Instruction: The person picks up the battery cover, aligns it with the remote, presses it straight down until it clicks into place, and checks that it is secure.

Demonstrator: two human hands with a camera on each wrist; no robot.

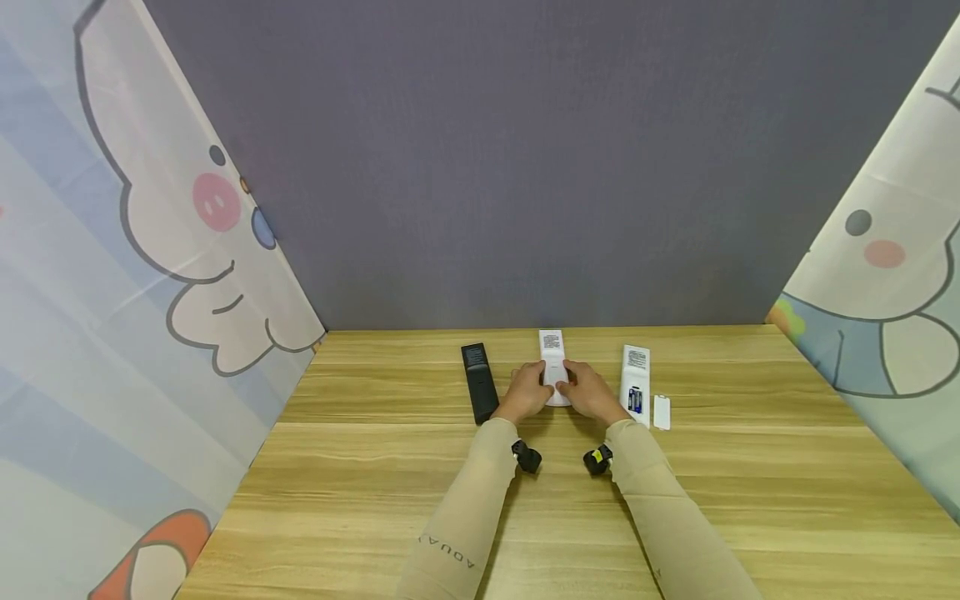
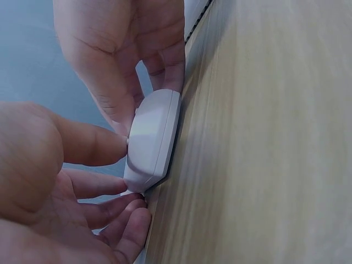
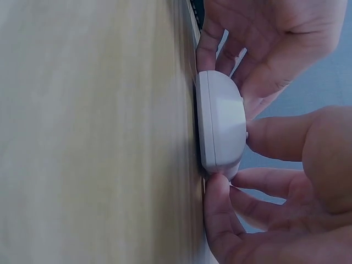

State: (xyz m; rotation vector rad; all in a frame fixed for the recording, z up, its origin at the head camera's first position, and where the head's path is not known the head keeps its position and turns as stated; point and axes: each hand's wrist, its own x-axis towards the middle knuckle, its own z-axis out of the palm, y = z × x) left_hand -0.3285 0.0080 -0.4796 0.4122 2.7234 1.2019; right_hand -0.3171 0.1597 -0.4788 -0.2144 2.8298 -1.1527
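A white remote [image 1: 552, 360] lies flat on the wooden surface [image 1: 420, 500] just below the centre of the head view, its long axis running straight away from the person, from the near end under the hands up toward the grey back wall [image 1: 525, 167]. Its far end, which carries a printed label, points at the wall; its rounded near end points back at the person.

Both hands are clamped on that near end from opposite sides. The left hand [image 1: 527, 390] holds it from the left of the frame, the right hand [image 1: 587, 392] from the right, and the two nearly meet over the remote. In the left wrist view the remote [image 2: 153, 137] shows edge-on against the surface [image 2: 264, 132], with the left thumb [image 2: 88, 144] pressing its back and fingers curled under its lower edge. In the right wrist view the remote [image 3: 221, 125] is again edge-on, the right thumb [image 3: 275, 137] on its back and a finger at its lower corner.

To the left of the hands lies a black remote [image 1: 478, 382], its long axis parallel to the white one. To the right lies a second white remote [image 1: 635, 383] with its battery bay open and batteries showing, and just beside that a small white cover [image 1: 662, 412].
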